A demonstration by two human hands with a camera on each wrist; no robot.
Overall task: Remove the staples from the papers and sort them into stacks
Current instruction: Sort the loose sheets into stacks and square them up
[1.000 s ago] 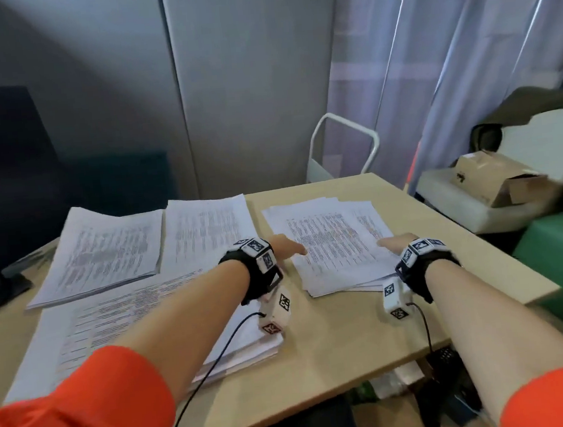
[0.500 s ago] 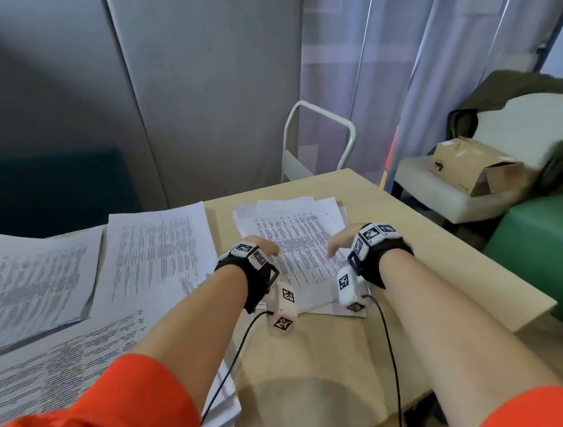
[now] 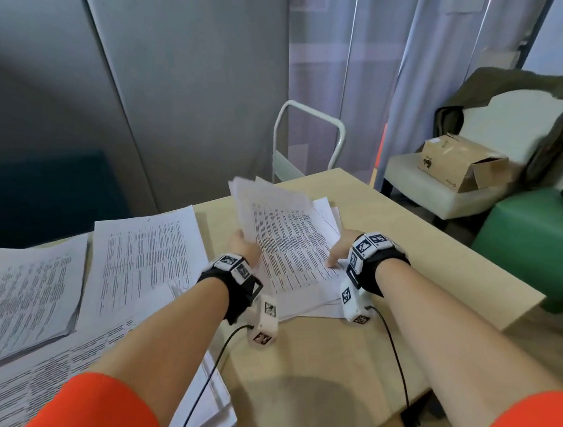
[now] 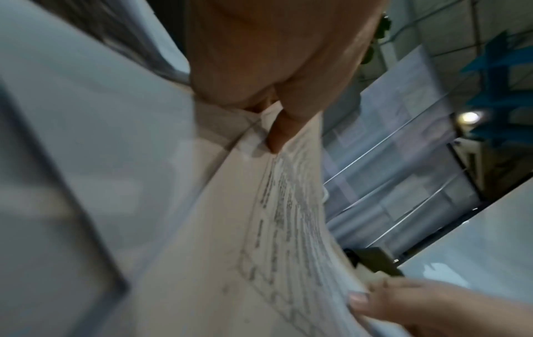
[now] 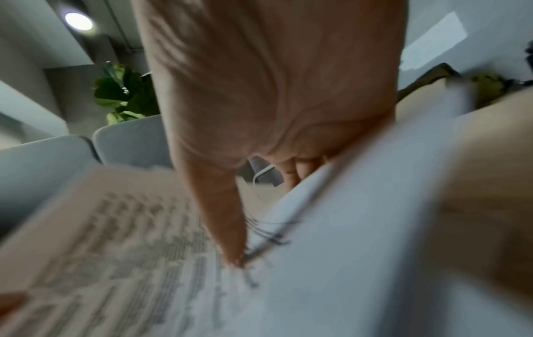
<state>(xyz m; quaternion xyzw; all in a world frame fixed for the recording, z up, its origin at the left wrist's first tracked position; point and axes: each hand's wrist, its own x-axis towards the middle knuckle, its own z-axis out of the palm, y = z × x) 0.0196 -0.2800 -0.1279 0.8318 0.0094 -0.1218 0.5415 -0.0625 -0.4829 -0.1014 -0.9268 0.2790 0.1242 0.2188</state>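
Note:
A bundle of printed papers [image 3: 274, 220] is tilted up off the right-hand pile [image 3: 319, 307] on the wooden table [image 3: 394, 237]. My left hand [image 3: 244, 247] grips the bundle's left edge. In the left wrist view the thumb and fingers [image 4: 277, 134] pinch the sheet [image 4: 288, 216]. My right hand [image 3: 336, 256] holds the bundle's right edge. In the right wrist view its thumb [image 5: 228, 228] lies on the printed page [image 5: 129, 239] and its fingers curl underneath. No staple can be made out in these blurred views.
Three more paper stacks lie to the left: a middle one [image 3: 144, 259], a far-left one [image 3: 21, 290] and a thick one at the front [image 3: 66, 375]. Behind the table stands a white chair frame [image 3: 307, 132]. A cardboard box [image 3: 456, 164] and a green stool [image 3: 541, 245] are to the right.
Both hands closed in on the right-hand pile from its sides, took hold of the top bundle and raised its far end. The head view swung to the right.

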